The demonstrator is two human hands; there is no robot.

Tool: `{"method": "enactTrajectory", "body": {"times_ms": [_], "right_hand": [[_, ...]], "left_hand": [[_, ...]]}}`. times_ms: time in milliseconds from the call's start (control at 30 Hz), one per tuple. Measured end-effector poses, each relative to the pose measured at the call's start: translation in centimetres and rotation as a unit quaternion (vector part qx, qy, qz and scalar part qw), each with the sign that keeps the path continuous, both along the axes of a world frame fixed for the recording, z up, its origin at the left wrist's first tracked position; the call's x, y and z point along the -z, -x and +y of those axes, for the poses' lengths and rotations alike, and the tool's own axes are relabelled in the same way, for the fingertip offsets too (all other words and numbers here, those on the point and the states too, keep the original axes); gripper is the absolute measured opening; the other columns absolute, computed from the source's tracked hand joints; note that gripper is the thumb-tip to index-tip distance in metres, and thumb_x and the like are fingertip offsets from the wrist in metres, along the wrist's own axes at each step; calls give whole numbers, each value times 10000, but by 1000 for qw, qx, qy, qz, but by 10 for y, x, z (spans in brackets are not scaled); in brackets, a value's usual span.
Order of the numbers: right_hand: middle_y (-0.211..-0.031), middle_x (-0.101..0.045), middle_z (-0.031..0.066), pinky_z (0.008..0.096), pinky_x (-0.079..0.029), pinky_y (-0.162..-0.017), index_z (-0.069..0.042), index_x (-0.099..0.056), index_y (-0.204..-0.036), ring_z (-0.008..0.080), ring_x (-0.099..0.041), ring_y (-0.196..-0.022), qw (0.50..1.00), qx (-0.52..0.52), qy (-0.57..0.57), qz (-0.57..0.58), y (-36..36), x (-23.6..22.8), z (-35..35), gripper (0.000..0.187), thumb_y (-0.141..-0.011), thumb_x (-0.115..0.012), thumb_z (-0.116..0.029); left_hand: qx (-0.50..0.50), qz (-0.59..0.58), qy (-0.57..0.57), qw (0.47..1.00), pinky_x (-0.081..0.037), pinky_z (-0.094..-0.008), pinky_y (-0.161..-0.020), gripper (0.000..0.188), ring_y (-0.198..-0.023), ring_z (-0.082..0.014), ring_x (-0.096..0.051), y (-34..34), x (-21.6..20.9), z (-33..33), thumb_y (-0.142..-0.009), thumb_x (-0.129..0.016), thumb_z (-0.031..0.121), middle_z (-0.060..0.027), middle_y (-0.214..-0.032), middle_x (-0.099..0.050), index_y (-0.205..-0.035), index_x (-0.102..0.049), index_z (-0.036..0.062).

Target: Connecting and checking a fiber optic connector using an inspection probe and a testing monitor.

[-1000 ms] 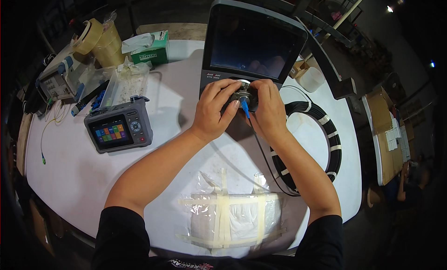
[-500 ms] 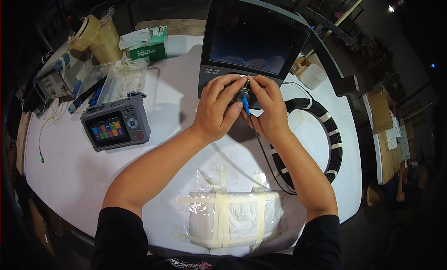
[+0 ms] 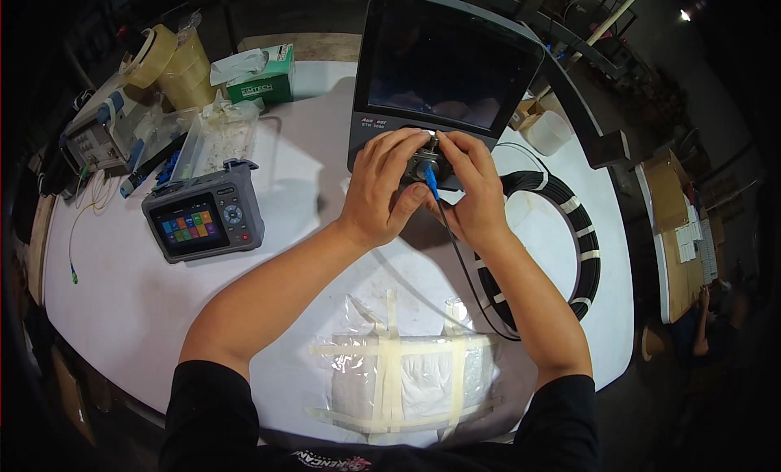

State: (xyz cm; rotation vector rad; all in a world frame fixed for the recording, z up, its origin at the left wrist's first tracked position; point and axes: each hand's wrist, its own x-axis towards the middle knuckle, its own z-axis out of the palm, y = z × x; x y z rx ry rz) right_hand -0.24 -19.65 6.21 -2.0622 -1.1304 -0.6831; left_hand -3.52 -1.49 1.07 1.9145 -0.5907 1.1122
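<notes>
Both hands meet at a metal connector holder (image 3: 424, 156) on the front of a dark grey inspection monitor (image 3: 435, 65). My left hand (image 3: 378, 183) curls round its left side, fingertips on the upper part and thumb near the bottom. From the right, my right hand (image 3: 473, 187) grips it with bent fingers at the top; some of its fingers are hidden. A blue fibre connector (image 3: 430, 179) sits in the holder between the hands. Its thin black cable (image 3: 465, 264) hangs down and bends toward a coil of black cable (image 3: 587, 256) behind my right forearm.
At left stands a handheld tester (image 3: 203, 216) with a lit screen. Behind it are a clear plastic tray (image 3: 215, 142), a green tissue box (image 3: 264, 81) and tape rolls (image 3: 175, 69). A taped pad (image 3: 407, 382) covers the table's near edge. A white cup (image 3: 547, 134) stands right of the monitor.
The fingertips have shifted slightly apart at the top, and more of the metal holder shows between them. My left thumb sits a little lower. The connector stays in the holder.
</notes>
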Motion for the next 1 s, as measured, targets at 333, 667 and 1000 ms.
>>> {"method": "enactTrajectory", "body": {"times_ms": [333,667,1000], "right_hand": [[-1309,-617,168,412,-553,-944,15,-630,-1359,363,-617,-1155,999,-12,11,-42,-4,4,-6,735,-656,-847,25],[-1324,-614,158,409,-558,-941,8,-631,-1360,358,-613,-1168,999,-11,8,-33,-4,5,-2,741,-653,-852,25],[-1300,-632,155,390,-576,-912,7,-659,-1330,343,-627,-1152,1000,1,0,-11,-2,1,3,691,-664,-839,46]], "left_hand": [[-13,12,-18,1000,-391,-475,-1111,662,-1303,-360,-533,0,0,-3,-1062,-473,575,-155,-1427,-562,-1413,-578,24],[-4,16,-16,1000,-394,-472,-1104,631,-1307,-349,-532,3,0,2,-1053,-503,561,-138,-1433,-561,-1415,-589,50],[-3,8,2,1000,-397,-469,-1101,643,-1298,-346,-537,2,0,0,-1056,-496,569,-144,-1424,-566,-1400,-597,34]]}}
